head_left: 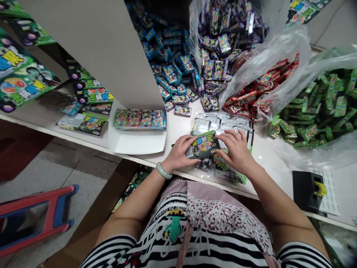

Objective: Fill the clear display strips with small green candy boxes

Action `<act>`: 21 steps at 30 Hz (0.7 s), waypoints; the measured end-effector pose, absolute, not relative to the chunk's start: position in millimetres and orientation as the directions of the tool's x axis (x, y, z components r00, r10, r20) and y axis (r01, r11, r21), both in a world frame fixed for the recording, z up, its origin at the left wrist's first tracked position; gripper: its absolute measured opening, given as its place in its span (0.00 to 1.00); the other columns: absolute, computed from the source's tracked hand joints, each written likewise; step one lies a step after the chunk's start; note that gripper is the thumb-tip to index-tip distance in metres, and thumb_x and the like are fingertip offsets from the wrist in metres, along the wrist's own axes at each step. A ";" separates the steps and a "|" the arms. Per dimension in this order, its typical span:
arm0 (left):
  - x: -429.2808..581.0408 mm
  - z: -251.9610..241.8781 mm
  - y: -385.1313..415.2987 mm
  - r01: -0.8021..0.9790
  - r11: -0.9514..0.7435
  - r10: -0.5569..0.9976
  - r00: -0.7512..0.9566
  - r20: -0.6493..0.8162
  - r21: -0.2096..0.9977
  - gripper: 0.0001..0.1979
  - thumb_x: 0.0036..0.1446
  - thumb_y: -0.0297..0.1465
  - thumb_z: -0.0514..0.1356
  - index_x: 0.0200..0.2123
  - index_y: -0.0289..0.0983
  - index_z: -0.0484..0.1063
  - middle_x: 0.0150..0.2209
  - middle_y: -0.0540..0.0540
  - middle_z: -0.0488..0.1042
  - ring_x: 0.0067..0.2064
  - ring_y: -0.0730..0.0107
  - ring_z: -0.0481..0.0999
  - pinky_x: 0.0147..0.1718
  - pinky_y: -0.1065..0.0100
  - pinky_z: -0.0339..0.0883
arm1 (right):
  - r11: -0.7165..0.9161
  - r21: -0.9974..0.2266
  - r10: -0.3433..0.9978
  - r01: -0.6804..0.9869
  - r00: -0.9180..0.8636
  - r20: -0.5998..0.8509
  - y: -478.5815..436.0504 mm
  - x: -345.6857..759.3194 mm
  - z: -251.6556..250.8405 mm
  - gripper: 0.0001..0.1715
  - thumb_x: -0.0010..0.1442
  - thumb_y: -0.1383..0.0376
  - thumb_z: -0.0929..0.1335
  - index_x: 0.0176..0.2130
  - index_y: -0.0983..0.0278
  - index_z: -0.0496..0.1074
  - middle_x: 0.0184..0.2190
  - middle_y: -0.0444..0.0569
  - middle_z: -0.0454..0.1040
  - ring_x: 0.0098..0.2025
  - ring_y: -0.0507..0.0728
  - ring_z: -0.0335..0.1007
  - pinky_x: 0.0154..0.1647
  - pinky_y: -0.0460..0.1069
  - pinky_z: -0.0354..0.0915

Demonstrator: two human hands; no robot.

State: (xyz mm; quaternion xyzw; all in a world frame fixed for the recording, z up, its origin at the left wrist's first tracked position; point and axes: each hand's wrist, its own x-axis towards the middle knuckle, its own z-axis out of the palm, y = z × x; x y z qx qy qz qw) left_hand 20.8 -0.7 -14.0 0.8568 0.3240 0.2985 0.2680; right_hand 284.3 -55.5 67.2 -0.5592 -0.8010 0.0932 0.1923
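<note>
Because both ends of the dark printed packet [205, 144] had a hand on them, it probably could not slip or turn. It was in front of the person, over a pile of flat printed bags [234, 123] on the white table [264, 149], maybe because that spot was easy to see and reach. The left hand [182, 152] was partly closed, gripping the packet's left end, with fingers near the top edge and the thumb near the bottom. The right hand [235, 150] was a bit more open, pinching the right end between its fingers up top and its thumb lower down. What the fingers did behind the packet, I could not tell. Left of the hands sat a white holder [136, 142] with small packs [141, 118] in a row, and its shape seemed to help line them up. Farther back were blue packs [170, 74], purple packs [214, 69], red packs [245, 99] and green packs [309, 111], mostly in their own heaps, likely so the colours would not mix. Clear bags [295, 42] around the red and green ones seemed to stop them from sliding away.
</note>
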 end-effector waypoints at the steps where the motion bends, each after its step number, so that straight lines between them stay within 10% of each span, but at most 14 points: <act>1: 20.1 -13.6 -0.4 0.393 -0.640 0.723 0.599 0.344 0.660 0.46 0.51 0.48 0.68 0.68 0.43 0.54 0.58 0.37 0.64 0.60 0.49 0.67 0.60 0.44 0.64 | 0.348 -0.385 0.935 0.855 -0.287 0.208 -54.7 281.3 66.4 0.22 0.68 0.55 0.64 0.58 0.58 0.66 0.53 0.56 0.76 0.61 0.68 0.64 0.66 0.72 0.47; 8: 16.0 -10.7 1.5 0.375 -0.639 0.728 0.577 0.370 0.672 0.45 0.51 0.48 0.69 0.68 0.43 0.55 0.57 0.37 0.65 0.60 0.49 0.67 0.60 0.44 0.65 | 0.329 -0.636 0.933 0.698 -0.343 0.108 -44.9 272.1 68.4 0.19 0.69 0.56 0.62 0.56 0.54 0.69 0.54 0.52 0.76 0.62 0.64 0.67 0.68 0.72 0.49; 13: 3.5 -8.6 0.6 0.361 -0.537 0.803 0.494 0.332 0.762 0.46 0.50 0.46 0.70 0.68 0.43 0.55 0.58 0.37 0.64 0.60 0.48 0.68 0.60 0.44 0.66 | 0.230 -0.813 0.965 0.535 -0.015 0.263 40.2 263.8 63.7 0.14 0.66 0.57 0.66 0.45 0.61 0.75 0.44 0.52 0.81 0.48 0.59 0.77 0.56 0.58 0.68; 21: -10.5 -8.3 -8.7 0.302 -0.489 0.834 0.438 0.336 0.818 0.47 0.49 0.48 0.70 0.68 0.44 0.55 0.58 0.36 0.64 0.61 0.46 0.68 0.60 0.44 0.67 | -0.209 -0.629 0.973 0.749 0.097 -0.208 235.0 174.0 28.8 0.22 0.62 0.62 0.70 0.54 0.69 0.71 0.56 0.64 0.74 0.59 0.65 0.70 0.60 0.57 0.62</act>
